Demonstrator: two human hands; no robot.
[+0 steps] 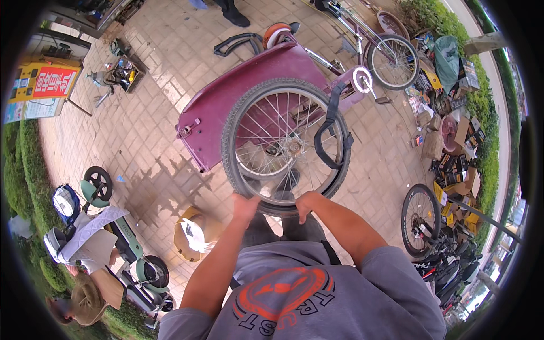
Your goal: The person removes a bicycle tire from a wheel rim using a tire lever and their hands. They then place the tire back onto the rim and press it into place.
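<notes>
A spoked bicycle wheel [294, 148] with a knobbly black tyre [229, 140] is held up before my body. My left hand [246, 208] grips the tyre at its near left edge. On the near right edge, my right hand [307, 205] holds the tyre and rim, its fingers pointing down. A dark rubber inner tube [321, 144] hangs in a loop on the wheel's right side, part of it hidden inside the tyre. Beyond the wheel lies a tipped cargo tricycle with a maroon metal box [255, 72]; the wheel hides part of it.
Another strip of inner tube [238, 44] lies behind the tricycle. A tool box [125, 76] stands at the far left. Near my left leg is a yellow bucket [180, 242] with a white bag. A person sits by a green scooter [127, 238]. Cartons [452, 170] and bicycles line the right.
</notes>
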